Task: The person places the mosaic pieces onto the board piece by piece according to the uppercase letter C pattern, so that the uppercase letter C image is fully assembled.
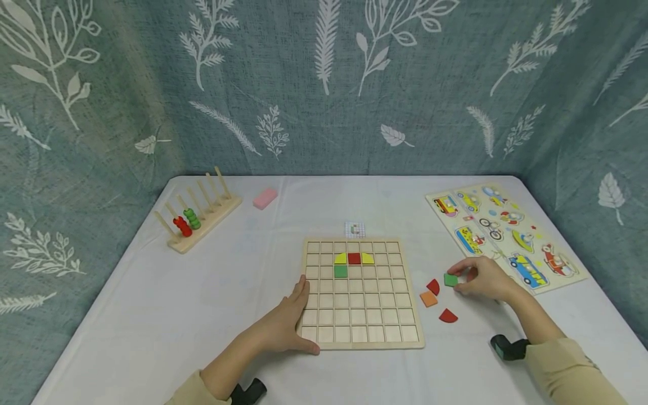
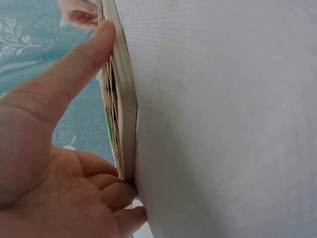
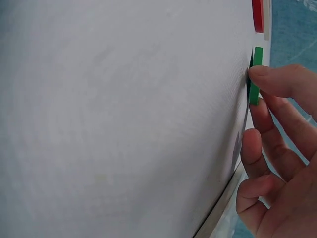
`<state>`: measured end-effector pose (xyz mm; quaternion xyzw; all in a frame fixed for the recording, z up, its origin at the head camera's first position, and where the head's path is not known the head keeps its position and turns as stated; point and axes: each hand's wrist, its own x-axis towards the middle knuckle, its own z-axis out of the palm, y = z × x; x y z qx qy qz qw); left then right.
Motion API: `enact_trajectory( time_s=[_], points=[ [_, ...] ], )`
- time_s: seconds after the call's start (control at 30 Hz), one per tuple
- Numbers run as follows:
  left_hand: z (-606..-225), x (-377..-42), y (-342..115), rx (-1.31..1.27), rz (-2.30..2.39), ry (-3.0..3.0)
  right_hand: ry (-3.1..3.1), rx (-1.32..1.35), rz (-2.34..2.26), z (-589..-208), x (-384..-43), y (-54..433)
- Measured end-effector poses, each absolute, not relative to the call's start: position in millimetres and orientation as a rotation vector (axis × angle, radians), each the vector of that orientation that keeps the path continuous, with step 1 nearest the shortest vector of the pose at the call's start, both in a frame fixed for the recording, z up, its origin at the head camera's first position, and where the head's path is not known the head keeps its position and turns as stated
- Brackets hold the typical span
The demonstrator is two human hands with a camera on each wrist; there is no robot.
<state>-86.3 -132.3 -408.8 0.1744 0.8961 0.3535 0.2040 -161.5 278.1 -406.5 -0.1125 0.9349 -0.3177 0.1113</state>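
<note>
A wooden grid board (image 1: pixel 361 345) lies flat in the middle of the table. Set in its upper cells are two yellow pieces (image 1: pixel 367 258), a red square (image 1: pixel 354 258) between them, and a green square (image 1: pixel 341 271) under the left one. My left hand (image 1: pixel 280 323) rests against the board's left side, thumb at the near corner and fingers spread along the edge. To the board's right, my right hand (image 1: pixel 481 277) pinches another green square (image 3: pixel 256 75) between thumb and fingers, close over the tabletop. Beside it lie two red quarter-circle pieces (image 1: pixel 448 315) and an orange square (image 1: pixel 428 298).
A picture puzzle board (image 1: pixel 498 233) lies at the right, partly behind my right hand. At the back left stands a wooden peg rack (image 1: pixel 205 225) with red and green beads, near a pink block (image 1: pixel 265 198). A small patterned card (image 1: pixel 355 229) sits beyond the grid board.
</note>
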Motion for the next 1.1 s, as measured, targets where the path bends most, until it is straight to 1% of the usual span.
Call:
enact_trajectory(
  time_s=[0.33, 0.77, 1.1],
  points=[
    [-407, -85, -132, 0.478, 0.995, 2.496, 2.763, -0.345, -0.938, -402, -161, 274],
    [-408, -87, -133, 0.494, 1.005, 2.489, 2.75, -0.333, -0.967, -394, -163, 257],
    [-408, -87, -133, 0.495, 1.01, 2.49, 2.726, -0.477, -1.011, -392, -165, 237]
  ],
)
